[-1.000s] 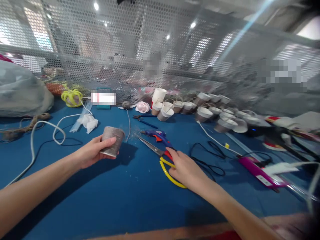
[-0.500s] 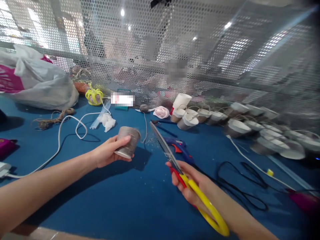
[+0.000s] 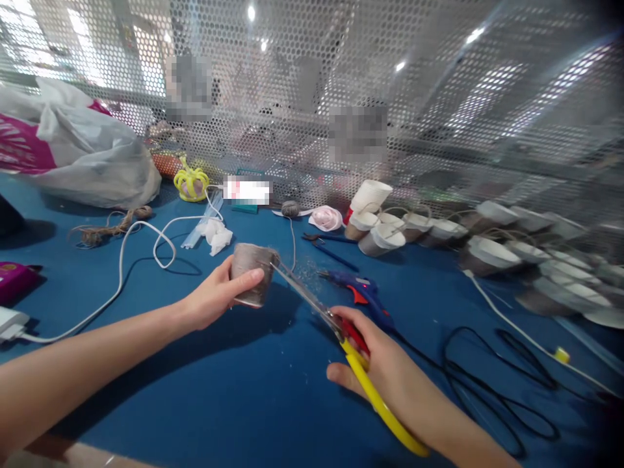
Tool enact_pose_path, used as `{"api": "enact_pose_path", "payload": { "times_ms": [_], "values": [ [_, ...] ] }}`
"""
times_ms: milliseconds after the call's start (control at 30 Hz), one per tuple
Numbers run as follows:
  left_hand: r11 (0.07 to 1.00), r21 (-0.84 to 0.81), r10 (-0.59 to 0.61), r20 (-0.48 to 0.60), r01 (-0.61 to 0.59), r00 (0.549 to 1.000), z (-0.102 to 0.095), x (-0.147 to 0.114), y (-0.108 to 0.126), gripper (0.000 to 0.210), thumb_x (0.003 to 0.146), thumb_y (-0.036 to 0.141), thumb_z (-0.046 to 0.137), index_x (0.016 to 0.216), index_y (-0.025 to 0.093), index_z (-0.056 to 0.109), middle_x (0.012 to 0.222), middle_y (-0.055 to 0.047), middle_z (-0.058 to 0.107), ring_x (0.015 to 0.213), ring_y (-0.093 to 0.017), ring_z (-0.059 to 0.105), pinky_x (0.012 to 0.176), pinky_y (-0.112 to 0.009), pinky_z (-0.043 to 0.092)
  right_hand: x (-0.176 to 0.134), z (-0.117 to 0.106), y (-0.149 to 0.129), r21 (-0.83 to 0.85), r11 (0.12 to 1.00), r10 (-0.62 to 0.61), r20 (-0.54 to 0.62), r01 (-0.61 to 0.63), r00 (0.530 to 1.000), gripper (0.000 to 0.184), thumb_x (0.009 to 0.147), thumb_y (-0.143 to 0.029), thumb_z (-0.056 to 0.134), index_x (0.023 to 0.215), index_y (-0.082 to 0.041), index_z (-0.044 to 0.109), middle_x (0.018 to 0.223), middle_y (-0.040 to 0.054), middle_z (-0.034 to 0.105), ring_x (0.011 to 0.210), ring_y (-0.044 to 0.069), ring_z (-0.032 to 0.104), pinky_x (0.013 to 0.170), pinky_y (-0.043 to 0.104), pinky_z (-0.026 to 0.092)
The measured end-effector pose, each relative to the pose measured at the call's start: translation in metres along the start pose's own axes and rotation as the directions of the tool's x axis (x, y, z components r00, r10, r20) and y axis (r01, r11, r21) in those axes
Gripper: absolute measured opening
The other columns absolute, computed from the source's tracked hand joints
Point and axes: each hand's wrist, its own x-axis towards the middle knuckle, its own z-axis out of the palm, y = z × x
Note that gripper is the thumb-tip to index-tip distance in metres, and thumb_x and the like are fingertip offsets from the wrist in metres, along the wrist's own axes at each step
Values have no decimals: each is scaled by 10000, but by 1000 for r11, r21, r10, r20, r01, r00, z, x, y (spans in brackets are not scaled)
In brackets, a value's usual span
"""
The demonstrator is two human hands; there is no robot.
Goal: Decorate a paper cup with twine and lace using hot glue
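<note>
My left hand (image 3: pixel 219 292) is closed round a paper cup (image 3: pixel 249 265) wrapped in grey yarn, tilted above the table. In my right hand (image 3: pixel 375 364) is a pair of scissors (image 3: pixel 358 367) with red and yellow handles. Their tips are at the cup's upper right edge, by the yarn; whether they touch it I cannot tell. A strand of grey yarn (image 3: pixel 293 244) runs from near the cup back to a small yarn ball (image 3: pixel 290 208). Just beyond my right hand lies a blue glue gun (image 3: pixel 361 289).
Several yarn-wrapped cups with handles (image 3: pixel 385 235) stand along the right. Pliers (image 3: pixel 331 250) and a pink fabric rose (image 3: pixel 325 219) lie behind the glue gun. A plastic bag (image 3: pixel 97 156) sits at the back left. A white cable (image 3: pixel 119 279) and a black cord (image 3: pixel 453 364) cross the blue table.
The scissors have swung left, bringing their tips to the cup's upper right edge. My right hand's grip on the handles has shifted. The whole view has moved slightly.
</note>
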Motion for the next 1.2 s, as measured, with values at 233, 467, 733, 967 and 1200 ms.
{"api": "enact_pose_path", "payload": {
  "times_ms": [233, 467, 733, 967, 1200],
  "values": [
    [989, 134, 67, -2, -66, 998, -2, 1, -5, 592, 660, 449, 701, 1102, 138, 459, 946, -76, 588, 805, -173, 574, 725, -301, 443, 2, 1, 1, 1, 1000, 23, 7, -23, 1000, 585, 624, -425, 691, 1132, -222, 486, 882, 42, 602, 717, 198, 579, 696, 350, 507],
    [941, 305, 164, -34, -146, 986, -7, 4, -2, 732, 659, 395, 705, 1250, 149, 350, 1046, -98, 561, 906, -203, 562, 743, -294, 467, 2, 0, 7, -22, 1000, -18, -24, 18, 1000, 530, 627, -387, 700, 1110, -266, 517, 982, 49, 608, 778, 216, 599, 710, 357, 519],
    [841, 486, 270, 5, -238, 963, -15, 7, 2, 844, 652, 366, 707, 1334, 184, 245, 1144, -106, 500, 966, -216, 536, 786, -324, 481, -1, -3, 9, -73, 997, -24, -44, 21, 999, 502, 602, -362, 712, 1073, -282, 559, 1009, 43, 620, 857, 237, 600, 733, 351, 513],
    [797, 542, 311, 8, -265, 950, -18, 8, 2, 854, 669, 372, 691, 1348, 171, 214, 1249, -134, 450, 1136, -261, 462, 974, -400, 376, 2, -3, 2, -50, 998, -27, -17, 26, 999, 492, 610, -356, 720, 1059, -269, 540, 1005, 40, 614, 864, 228, 597, 761, 344, 497],
    [748, 597, 335, 37, -289, 942, -15, 6, 2, 869, 649, 362, 714, 1351, 186, 233, 1273, -125, 443, 1147, -271, 445, 996, -423, 344, 10, 6, 7, -166, 966, -221, -141, 196, 965, 483, 607, -334, 761, 1017, -241, 523, 917, 44, 601, 833, 228, 577, 730, 350, 492]
  ]
}}
